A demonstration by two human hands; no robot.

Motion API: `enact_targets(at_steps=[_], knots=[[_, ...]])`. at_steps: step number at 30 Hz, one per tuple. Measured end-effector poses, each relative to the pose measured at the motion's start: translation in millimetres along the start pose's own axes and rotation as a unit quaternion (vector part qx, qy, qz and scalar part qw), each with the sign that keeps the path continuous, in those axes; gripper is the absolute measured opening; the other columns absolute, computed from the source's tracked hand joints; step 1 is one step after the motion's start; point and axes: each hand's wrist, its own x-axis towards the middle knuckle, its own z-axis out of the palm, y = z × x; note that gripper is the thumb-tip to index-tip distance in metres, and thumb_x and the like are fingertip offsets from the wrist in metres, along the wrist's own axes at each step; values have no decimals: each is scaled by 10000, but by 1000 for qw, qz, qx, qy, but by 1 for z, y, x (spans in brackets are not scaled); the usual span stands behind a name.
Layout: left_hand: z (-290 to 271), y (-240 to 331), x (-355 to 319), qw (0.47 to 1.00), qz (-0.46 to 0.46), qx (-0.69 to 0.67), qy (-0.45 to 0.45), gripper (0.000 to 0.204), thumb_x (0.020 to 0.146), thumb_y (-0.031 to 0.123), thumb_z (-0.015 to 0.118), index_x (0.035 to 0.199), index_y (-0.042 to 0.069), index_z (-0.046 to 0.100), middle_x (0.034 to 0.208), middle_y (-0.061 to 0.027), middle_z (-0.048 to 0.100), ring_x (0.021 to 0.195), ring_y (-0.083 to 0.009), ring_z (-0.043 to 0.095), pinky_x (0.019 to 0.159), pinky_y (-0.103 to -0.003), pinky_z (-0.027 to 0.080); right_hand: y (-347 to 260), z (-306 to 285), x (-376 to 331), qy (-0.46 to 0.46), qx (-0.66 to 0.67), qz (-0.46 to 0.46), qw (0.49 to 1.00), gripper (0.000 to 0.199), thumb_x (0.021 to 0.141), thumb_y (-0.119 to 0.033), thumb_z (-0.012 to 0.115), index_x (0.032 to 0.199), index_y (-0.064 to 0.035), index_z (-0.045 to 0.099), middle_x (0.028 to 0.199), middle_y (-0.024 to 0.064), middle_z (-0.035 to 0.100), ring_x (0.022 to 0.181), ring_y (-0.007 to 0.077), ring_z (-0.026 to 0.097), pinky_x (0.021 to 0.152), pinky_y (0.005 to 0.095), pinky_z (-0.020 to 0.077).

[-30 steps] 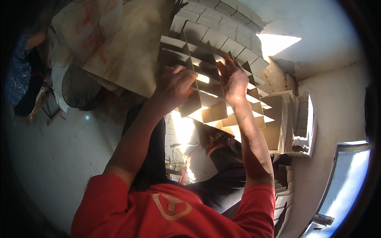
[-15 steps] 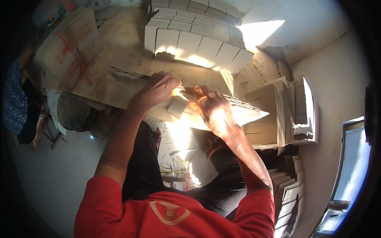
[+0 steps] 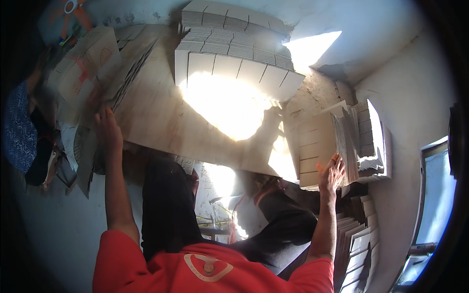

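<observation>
A wide brown cardboard sheet [image 3: 195,122] lies across my lap as a work surface. My left hand [image 3: 107,128] rests at its left edge, fingers spread, touching the cardboard and the flat pieces beside it. My right hand [image 3: 332,172] reaches to the right and touches a stack of slotted cardboard strips [image 3: 325,146] standing on edge; whether it grips any is unclear. A pile of notched white-brown divider strips [image 3: 234,53] lies at the far side of the sheet.
Printed flat cartons [image 3: 85,63] lean at the upper left. Another person in a blue patterned garment [image 3: 19,127] sits at the far left. More cardboard stacks [image 3: 359,244] stand at the lower right by a pale wall. A bright sun patch [image 3: 229,107] covers the sheet.
Both hands held an assembled cardboard grid together in the middle earlier. That grid is out of sight now; my left hand moved to the sheet's left edge, my right hand to the right stack.
</observation>
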Motion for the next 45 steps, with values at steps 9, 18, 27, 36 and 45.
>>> enact_targets(at_steps=[9, 18, 27, 36, 45], knots=[[0, 41, -17, 955, 4, -82, -284, 334, 780, 285, 736, 910, -8, 642, 829, -166, 650, 878, -349, 624, 743, -441, 501, 34, -6, 19, 29, 86, 1, 996, 293, 764, -86, 658, 1034, -33, 555, 1008, 146, 588, 971, 332, 561, 810, 430, 464], [-21, 205, 64, 907, 212, -347, -112, 374, 755, 156, 742, 1070, 5, 608, 1022, -160, 654, 962, -332, 599, 835, -413, 477, 15, -60, 42, 65, 196, 146, 968, 214, 881, -166, 649, 957, -49, 486, 859, 145, 629, 795, 363, 625, 677, 437, 491], [-6, 404, 124, 826, 365, -428, -44, 485, 698, 111, 768, 1101, -21, 532, 1063, -135, 568, 1049, -300, 497, 901, -398, 425, -56, -120, 85, 234, 412, 199, 858, 313, 877, -193, 687, 1114, -1, 617, 826, 89, 712, 719, 123, 653, 659, 246, 500], [28, 483, 138, 874, 354, -330, -30, 420, 692, 121, 748, 1057, 14, 568, 1057, -106, 560, 1070, -272, 498, 906, -401, 420, -74, -85, 96, 188, 493, 185, 829, 281, 887, -95, 663, 1146, -6, 600, 819, 64, 698, 717, 82, 627, 635, 215, 483], [34, 487, 148, 815, 394, -417, 84, 85, 732, -8, 614, 791, 34, 571, 774, -110, 605, 873, -291, 580, 804, -404, 462, -80, -80, 100, 189, 530, 173, 808, 298, 898, -39, 639, 1184, -9, 562, 859, 77, 694, 743, 66, 628, 659, 203, 489]])
